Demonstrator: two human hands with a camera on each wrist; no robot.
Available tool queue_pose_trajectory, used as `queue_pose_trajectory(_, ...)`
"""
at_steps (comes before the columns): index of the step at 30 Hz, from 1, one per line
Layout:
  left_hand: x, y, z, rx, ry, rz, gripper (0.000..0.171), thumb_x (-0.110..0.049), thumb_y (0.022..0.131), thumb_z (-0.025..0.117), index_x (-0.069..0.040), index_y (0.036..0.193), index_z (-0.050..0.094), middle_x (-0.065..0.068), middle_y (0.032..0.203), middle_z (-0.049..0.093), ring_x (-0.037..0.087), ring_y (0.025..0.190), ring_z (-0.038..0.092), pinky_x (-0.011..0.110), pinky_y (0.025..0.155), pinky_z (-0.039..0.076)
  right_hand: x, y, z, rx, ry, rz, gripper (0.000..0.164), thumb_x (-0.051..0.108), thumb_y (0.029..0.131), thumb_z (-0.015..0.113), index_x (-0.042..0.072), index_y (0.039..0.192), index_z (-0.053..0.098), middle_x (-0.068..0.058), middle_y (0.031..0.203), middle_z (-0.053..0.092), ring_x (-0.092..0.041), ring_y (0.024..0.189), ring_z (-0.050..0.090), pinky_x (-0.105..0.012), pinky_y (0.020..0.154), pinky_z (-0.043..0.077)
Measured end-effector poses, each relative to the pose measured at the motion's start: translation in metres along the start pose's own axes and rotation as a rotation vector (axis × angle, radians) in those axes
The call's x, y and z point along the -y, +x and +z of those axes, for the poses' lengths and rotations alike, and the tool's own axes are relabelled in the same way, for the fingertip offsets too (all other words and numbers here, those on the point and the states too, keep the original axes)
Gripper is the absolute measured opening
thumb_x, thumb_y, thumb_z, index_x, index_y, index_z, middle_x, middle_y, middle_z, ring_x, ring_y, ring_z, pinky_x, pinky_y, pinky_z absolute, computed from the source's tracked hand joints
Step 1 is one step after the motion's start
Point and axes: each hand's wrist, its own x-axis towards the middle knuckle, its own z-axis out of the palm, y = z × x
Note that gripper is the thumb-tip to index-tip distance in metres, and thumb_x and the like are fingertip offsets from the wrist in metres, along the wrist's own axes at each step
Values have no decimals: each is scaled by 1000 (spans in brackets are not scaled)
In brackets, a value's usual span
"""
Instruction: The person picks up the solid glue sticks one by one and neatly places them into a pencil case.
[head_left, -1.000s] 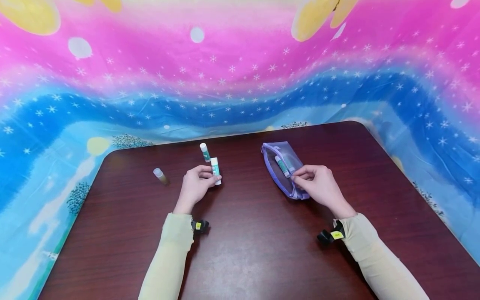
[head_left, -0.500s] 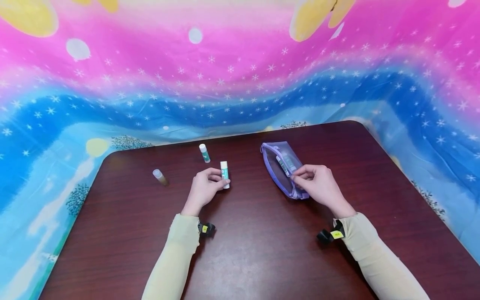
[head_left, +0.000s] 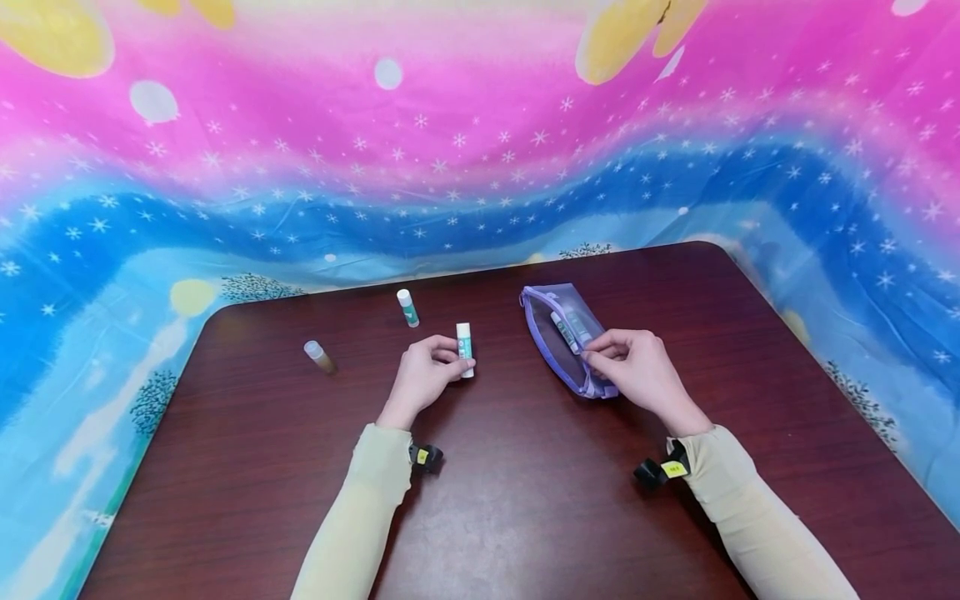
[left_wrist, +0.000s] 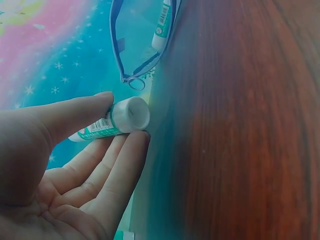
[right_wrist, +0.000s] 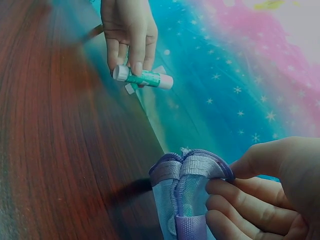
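Glue stick (head_left: 465, 346): one in left fingers (left_wrist: 125, 170); one pouch (head_left: 567, 298) (edge in right fingers (right_wrist: 242, 205)).

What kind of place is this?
Perhaps a little filming corner indoors: there's a brown wood-grained table, a bright snowflake-patterned cloth hanging behind it, and black gadgets at both wrists.

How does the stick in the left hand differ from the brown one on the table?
The held stick is white and green; the brown stick has a brownish body. The left hand pinches the held stick; the brown stick is on the table, untouched. The held stick is nearer the pouch than the brown stick. Both have a whitish end.
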Motion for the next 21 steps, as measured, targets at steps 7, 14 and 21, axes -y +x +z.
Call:
queue_pose_trajectory(7, -3, 2, 5, 4, -5, 3, 30, -16, 85, 85, -4, 109, 71, 4, 86, 73, 15, 75, 70, 31, 71, 59, -1, 0, 0, 0, 7, 1, 8, 14, 93, 76, 8, 98, 79, -2, 82, 75, -14, 72, 71, -27, 60, 57)
queue_pose_trajectory(14, -6, 4, 12, 19, -26, -4, 31, -15, 85, 85, -3, 110, 70, 5, 85, 73, 15, 70, 72, 30, 68, 58, 0, -1, 0, -1, 7, 4, 9, 15, 93, 76, 8, 99, 79, -2, 82, 75, -15, 73, 71, -27, 60, 57)
queue_pose_trajectory(21, -12, 5, 18, 37, -60, -24, 33, -15, 85, 86, -2, 110, 70, 6, 86, 72, 15, 71, 72, 30, 68, 60, 0, -1, 0, -1, 17, -1, 10, 14, 93, 76, 7, 99, 79, -2, 82, 75, -16, 72, 71, -27, 60, 57)
